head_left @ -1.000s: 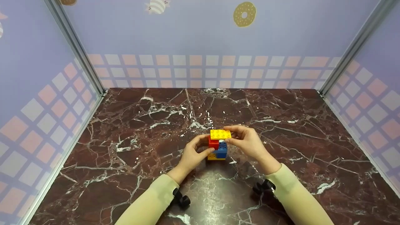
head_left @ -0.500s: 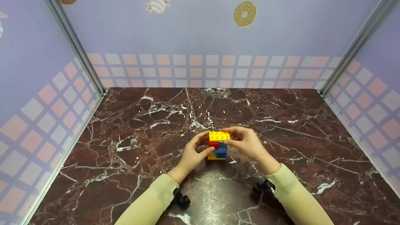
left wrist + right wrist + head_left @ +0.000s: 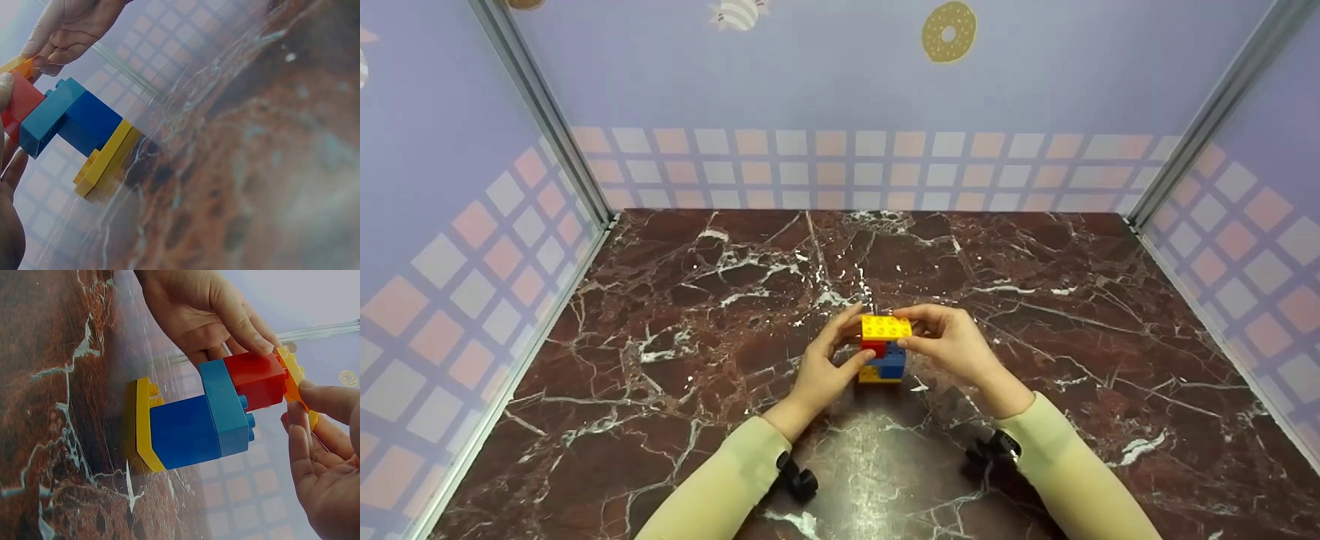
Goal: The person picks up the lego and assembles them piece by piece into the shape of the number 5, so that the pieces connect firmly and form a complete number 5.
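A tower of toy building bricks stands on the table between both hands. In the right wrist view its base is a thin yellow brick [image 3: 143,424], with a dark blue brick [image 3: 184,433] above it. A thinner, lighter blue brick [image 3: 225,413] lies across that and carries a red brick [image 3: 256,377]. My left hand [image 3: 821,367] grips the red brick, thumb on its near side. On top sits a thin yellow studded brick [image 3: 886,326]; my right hand [image 3: 956,341] pinches its right end, which overhangs the red brick. Some studs of the red brick show just under it.
Dark red marbled table [image 3: 697,420] surrounds the tower. A back wall [image 3: 840,82] with a tile pattern and side panels enclose it. A black wrist mount [image 3: 796,476] is on the left sleeve, and another black mount [image 3: 990,450] is on the right.
The top yellow brick has shifted slightly left and tilted toward the person, lying closer over the red brick. The left fingers behind the tower have lifted a little. The lower bricks have stayed in place.
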Demonstrator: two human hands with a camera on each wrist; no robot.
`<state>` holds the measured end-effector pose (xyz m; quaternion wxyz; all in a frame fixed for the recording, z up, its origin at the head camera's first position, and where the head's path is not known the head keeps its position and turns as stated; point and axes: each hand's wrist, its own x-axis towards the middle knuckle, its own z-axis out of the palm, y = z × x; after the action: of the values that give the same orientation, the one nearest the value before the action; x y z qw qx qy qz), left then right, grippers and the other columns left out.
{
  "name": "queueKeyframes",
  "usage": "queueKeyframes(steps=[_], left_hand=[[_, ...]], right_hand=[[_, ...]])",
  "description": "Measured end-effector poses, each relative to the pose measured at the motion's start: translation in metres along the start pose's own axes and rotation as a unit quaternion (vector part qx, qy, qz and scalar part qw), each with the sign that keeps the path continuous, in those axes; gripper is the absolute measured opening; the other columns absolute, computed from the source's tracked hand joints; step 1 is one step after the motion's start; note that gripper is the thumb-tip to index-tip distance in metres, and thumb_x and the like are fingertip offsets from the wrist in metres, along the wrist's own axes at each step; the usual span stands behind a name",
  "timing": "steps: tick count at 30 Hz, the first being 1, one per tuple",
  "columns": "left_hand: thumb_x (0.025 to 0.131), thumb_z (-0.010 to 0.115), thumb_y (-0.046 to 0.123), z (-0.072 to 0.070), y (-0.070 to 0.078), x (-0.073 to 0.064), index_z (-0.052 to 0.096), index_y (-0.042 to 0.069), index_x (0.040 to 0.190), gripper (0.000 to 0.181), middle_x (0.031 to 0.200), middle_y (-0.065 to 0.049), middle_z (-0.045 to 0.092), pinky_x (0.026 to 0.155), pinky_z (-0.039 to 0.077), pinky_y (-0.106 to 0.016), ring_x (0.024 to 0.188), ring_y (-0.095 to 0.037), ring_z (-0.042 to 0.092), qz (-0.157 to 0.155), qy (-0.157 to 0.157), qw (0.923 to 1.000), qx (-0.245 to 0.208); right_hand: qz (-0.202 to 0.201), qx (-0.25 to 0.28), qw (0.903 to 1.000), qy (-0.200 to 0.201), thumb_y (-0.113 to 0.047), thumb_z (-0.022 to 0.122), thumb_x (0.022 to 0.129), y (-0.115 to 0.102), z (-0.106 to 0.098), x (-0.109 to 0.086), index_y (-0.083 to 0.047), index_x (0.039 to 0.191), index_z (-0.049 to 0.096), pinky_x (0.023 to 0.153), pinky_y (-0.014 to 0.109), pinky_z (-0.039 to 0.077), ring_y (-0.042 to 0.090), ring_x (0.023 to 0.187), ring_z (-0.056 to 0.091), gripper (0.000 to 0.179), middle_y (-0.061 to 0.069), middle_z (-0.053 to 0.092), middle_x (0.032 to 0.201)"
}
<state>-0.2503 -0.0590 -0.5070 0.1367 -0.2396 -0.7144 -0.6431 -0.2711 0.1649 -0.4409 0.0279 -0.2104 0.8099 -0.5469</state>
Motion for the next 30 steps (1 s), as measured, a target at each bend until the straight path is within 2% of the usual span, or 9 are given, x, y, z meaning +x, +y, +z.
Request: queueKeyframes(steps=[10,21,30], left_hand=[[0.094,0.073,0.006,0.0005,-0.0030,-0.0007,0.058,0.004,0.142,0.051,0.143,-0.021,0.062,0.109,0.054,-0.037,0.123,-0.019,0.065,0.035,0.001,0.9992,0.020],[0.093,0.074,0.009,0.0010,-0.0008,-0.0006,0.061,0.006,0.139,0.048,0.140,-0.014,0.066,0.107,0.055,-0.042,0.118,-0.020,0.068,0.019,0.001,0.9995,0.023],[0.092,0.074,0.007,0.0011,0.0002,-0.0004,0.062,0.005,0.138,0.048,0.141,-0.015,0.065,0.107,0.055,-0.044,0.118,-0.022,0.069,0.013,0.004,0.9999,0.011]], right_hand=[[-0.002,0.000,1.0000,-0.001,0.000,0.079,0.085,0.0006,0.0006,-0.0015,0.005,0.122,0.071,0.068,0.016,0.057,0.008,0.079,0.066,0.038,0.024,0.074,0.102],[-0.004,-0.011,0.9999,0.004,-0.002,0.080,0.085,-0.0013,0.0000,-0.0034,0.002,0.122,0.072,0.068,0.017,0.057,0.009,0.079,0.066,0.037,0.021,0.076,0.103],[-0.009,-0.019,0.9998,0.003,-0.004,0.080,0.086,-0.0032,-0.0010,-0.0030,0.002,0.123,0.072,0.067,0.017,0.057,0.010,0.079,0.066,0.037,0.020,0.076,0.102]])
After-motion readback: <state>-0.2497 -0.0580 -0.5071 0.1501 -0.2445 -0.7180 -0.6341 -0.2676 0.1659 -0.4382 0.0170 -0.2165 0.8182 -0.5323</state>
